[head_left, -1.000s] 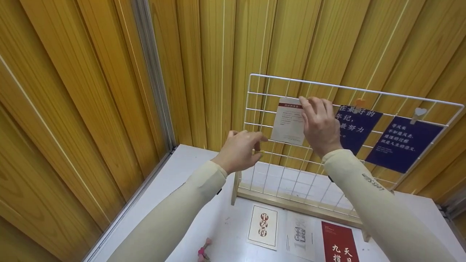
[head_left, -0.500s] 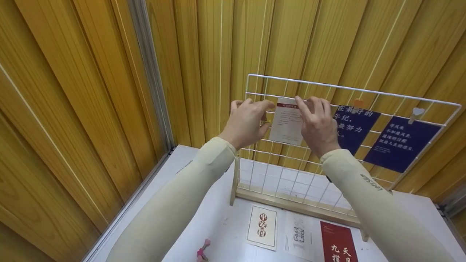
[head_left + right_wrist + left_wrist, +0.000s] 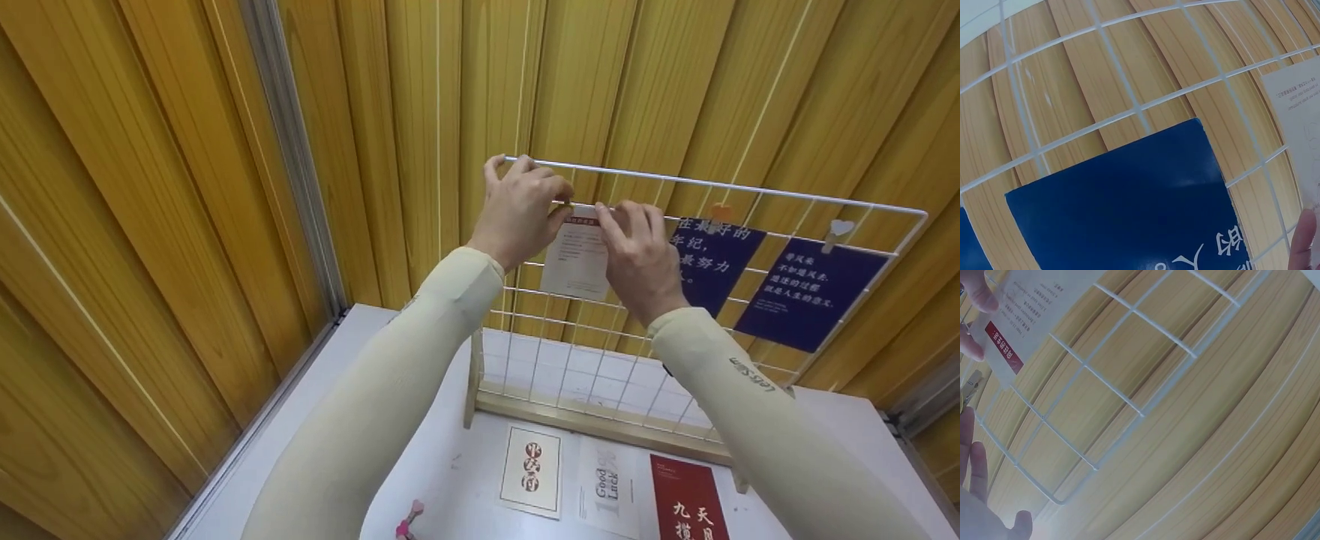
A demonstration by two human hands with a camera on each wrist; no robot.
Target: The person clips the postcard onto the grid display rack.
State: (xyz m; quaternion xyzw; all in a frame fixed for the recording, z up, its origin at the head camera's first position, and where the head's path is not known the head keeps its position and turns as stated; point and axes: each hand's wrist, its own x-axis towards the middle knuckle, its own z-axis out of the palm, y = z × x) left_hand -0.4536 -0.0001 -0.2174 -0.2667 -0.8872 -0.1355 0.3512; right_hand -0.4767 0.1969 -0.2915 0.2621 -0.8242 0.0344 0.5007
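Note:
My right hand (image 3: 645, 259) pinches a white card with a dark red stripe (image 3: 574, 259) at its upper edge, against the white wire grid (image 3: 637, 175). Beside it, my left hand (image 3: 525, 206) is at the card's top left corner. Between its thumb and fingers is a small wooden clothespin (image 3: 970, 386) with a yellowish piece on it, partly cut off in the left wrist view. To the right, a dark blue card (image 3: 712, 262) hangs from an orange heart clip (image 3: 721, 213). Another blue card (image 3: 810, 296) hangs from a white heart clip (image 3: 841, 227).
On the white table in front of the grid's wooden base (image 3: 600, 426) lie a cream card (image 3: 531, 472), a pale "Good Luck" card (image 3: 609, 484) and a red card (image 3: 686, 495). Pink clips (image 3: 409, 521) lie to their left. Wood-panelled walls stand behind and at left.
My left hand has risen with the clothespin from below left of the white card to its top edge. My right hand keeps holding the card in place. The view has shifted slightly.

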